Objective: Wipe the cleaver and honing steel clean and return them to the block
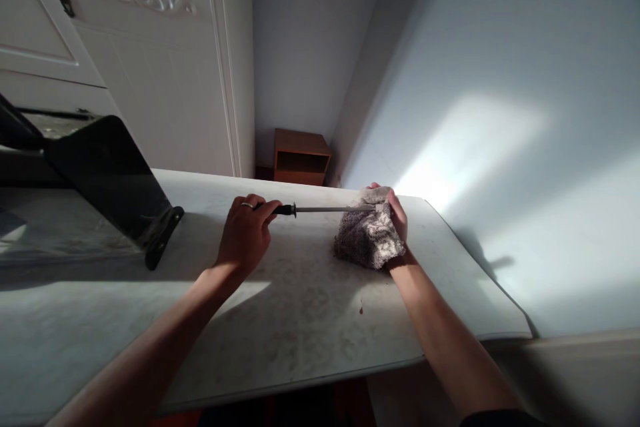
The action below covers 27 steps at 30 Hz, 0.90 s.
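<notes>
My left hand (249, 227), with a ring on one finger, is closed round the black handle of a sharpening steel (325, 209). The grey rod lies level above the table and points right. Its far end goes into a grey-brown, rough-textured cloth (367, 237). My right hand (399, 219) is closed on this cloth, folded about the end of the rod. The cloth hides the tip and most of my right fingers, and its loose part hangs toward the table.
A pale, stained table (300, 307) lies under both hands. To the left stands a black panel-like stand (110, 173) with a dark foot. White cabinet doors (165, 80) rise behind, a small brown wooden cabinet (303, 140) stands beyond the table, and a wall (525, 167) is at right.
</notes>
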Available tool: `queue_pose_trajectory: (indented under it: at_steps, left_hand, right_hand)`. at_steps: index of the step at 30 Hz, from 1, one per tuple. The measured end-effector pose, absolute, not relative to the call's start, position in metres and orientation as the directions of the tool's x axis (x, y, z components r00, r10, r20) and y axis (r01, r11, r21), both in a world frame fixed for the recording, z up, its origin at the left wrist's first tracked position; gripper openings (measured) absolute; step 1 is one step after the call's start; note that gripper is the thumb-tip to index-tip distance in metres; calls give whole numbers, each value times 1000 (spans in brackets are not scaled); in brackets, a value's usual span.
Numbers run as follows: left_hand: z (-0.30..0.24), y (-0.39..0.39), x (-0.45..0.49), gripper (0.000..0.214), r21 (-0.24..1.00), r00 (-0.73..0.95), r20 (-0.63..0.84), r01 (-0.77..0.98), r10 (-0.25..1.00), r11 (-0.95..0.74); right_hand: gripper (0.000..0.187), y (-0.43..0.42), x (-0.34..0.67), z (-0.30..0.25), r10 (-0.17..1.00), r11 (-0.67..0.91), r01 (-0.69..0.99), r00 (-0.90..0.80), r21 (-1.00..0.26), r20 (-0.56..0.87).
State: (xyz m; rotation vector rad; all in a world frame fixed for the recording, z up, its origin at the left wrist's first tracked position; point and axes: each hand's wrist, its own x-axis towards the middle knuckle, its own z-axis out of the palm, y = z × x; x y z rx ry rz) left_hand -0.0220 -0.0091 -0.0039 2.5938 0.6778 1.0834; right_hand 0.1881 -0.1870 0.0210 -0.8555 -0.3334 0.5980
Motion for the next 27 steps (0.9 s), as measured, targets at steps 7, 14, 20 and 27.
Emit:
queue_pose_trajectory:
  at_steps: [7, 14, 20, 27]
  left_hand:
    - [-3, -24, -18, 31, 494, 666, 471, 345, 579, -798]
    - [-9, -36, -6, 29, 738, 693, 276, 291, 666, -609]
    - [-3, -42, -3, 28, 901, 702, 95, 241, 706, -360]
    - [-5, -51, 2, 29, 998, 788, -65, 64, 612, 24]
  right_hand:
    - [36, -189, 178, 20, 674, 374, -369, 738, -851, -23]
    - [27, -189, 161, 18, 725, 307, -467, 680, -829, -114]
    - [30, -193, 163, 21, 797, 156, -506, 572, -848, -195]
    - [43, -195, 155, 22, 843, 118, -334, 531, -935, -83]
